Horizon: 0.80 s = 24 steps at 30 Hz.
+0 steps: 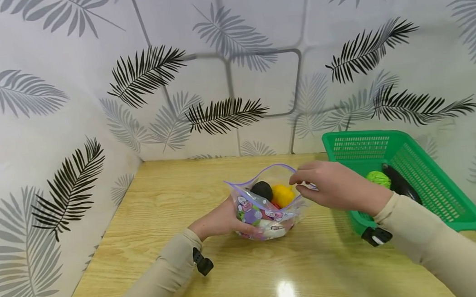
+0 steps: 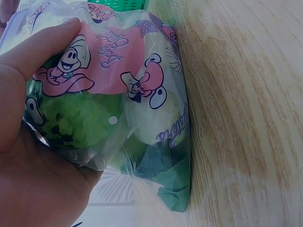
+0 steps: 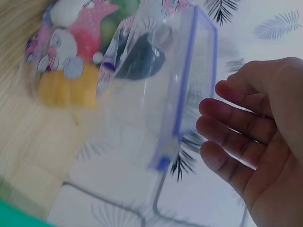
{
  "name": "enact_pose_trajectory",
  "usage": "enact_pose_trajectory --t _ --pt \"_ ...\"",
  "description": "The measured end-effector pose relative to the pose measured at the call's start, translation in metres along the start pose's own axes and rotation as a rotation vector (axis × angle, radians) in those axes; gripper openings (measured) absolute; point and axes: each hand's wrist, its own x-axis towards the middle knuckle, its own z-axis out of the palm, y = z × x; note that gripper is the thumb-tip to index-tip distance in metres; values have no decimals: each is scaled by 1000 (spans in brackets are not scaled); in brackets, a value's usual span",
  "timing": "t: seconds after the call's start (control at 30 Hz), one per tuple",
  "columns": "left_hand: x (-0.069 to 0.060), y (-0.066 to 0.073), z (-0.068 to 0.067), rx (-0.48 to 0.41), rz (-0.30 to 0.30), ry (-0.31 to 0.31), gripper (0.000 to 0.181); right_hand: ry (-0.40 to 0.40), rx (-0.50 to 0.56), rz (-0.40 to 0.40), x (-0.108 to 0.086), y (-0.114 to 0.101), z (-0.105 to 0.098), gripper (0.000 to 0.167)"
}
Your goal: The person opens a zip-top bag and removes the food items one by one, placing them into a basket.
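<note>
A clear zip bag (image 1: 276,216) with pink and purple cartoon prints stands on the table, its purple-edged mouth open upward. My left hand (image 1: 222,220) grips the bag's left side, the thumb lying across its printed front in the left wrist view. Inside are a yellow rounded thing (image 1: 283,195), a dark rounded thing (image 1: 262,190) and, through the plastic, a green rounded thing (image 2: 83,120) and a pale one (image 2: 154,116). Beside the mouth's right edge hovers my right hand (image 1: 330,183), fingers loosely bent. In the right wrist view those fingers are apart from the bag and hold nothing.
On the right of the wooden table (image 1: 163,189) stands a green plastic basket (image 1: 438,177), partly behind the right forearm. It holds an eggplant (image 1: 401,185) and a light green, cabbage-like thing (image 1: 378,179). A leaf-patterned backdrop (image 1: 258,83) rises behind the table.
</note>
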Motion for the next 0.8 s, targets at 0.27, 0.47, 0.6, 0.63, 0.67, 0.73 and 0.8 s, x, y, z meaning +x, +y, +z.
enact_pose_trajectory --t 0.27,0.47,0.6,0.63,0.67,0.73,0.8 --pt "0 -3 -1 -19 -10 -13 95 -110 52 -53 28 -9 24 22" --pt "3 -5 0 -17 37 -23 100 -182 94 -59 40 -9 44 23" --pt "3 -6 0 -22 33 -34 97 -214 165 -116 47 -9 55 27" --pt "3 -7 0 -24 30 -38 97 -219 172 -133 48 -9 57 29" --pt "3 -7 1 -29 26 -43 96 -223 178 -147 50 -10 59 31" --pt "2 -7 0 -37 21 -50 96 -238 179 -161 53 -12 61 36" --pt "1 -7 0 -55 16 -58 97 -258 178 -170 56 -14 62 36"
